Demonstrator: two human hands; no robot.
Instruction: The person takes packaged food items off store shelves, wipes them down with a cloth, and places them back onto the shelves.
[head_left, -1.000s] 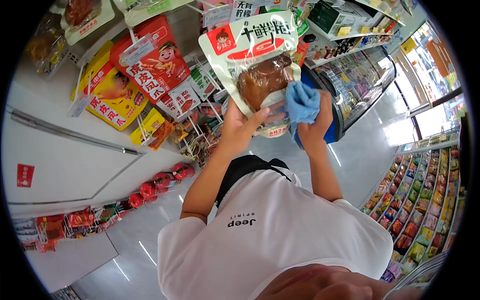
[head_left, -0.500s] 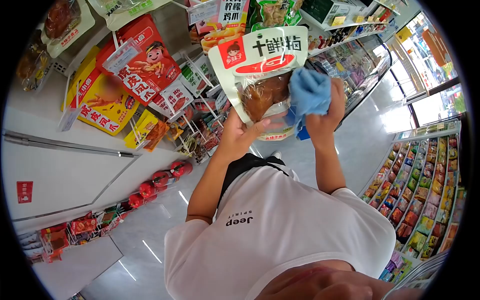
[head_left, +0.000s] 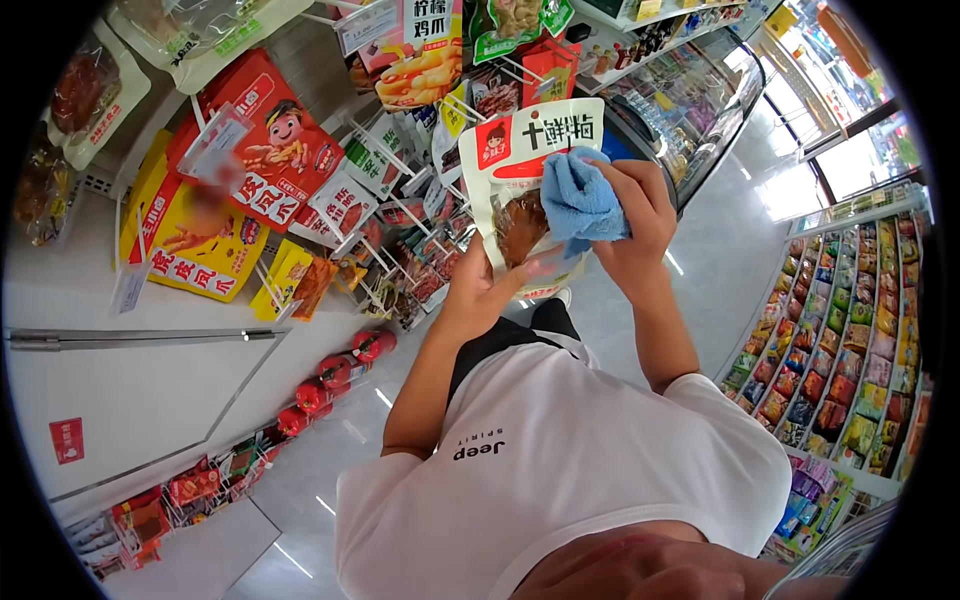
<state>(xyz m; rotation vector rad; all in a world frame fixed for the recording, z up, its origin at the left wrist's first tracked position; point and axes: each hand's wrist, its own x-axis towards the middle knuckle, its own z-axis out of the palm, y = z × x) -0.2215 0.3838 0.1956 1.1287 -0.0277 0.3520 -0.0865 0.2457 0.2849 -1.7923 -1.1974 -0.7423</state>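
Note:
A white snack bag [head_left: 482, 180] with a clear window, showing brown braised meat inside, is held up in front of my chest. My left hand [head_left: 482, 285] grips its lower left edge, the thumb lying across the front and the other fingers behind. Bunched in my right hand [head_left: 640, 215] is a blue cloth [head_left: 580, 203], pressed against the right side of the bag's front. The cloth hides part of the window and the lettering.
Hanging snack packs, among them a red bag [head_left: 270, 140] and a yellow bag [head_left: 195, 220], fill hooks to the left and ahead. Below stands a white cabinet [head_left: 130, 390]. Stocked shelves [head_left: 830, 340] curve along the right; a glass-fronted display case [head_left: 690, 110] is ahead right.
The bag has come lower and is more turned, seeming smaller. My right hand has moved the cloth leftward and down, onto the bag's front. The view has shifted slightly.

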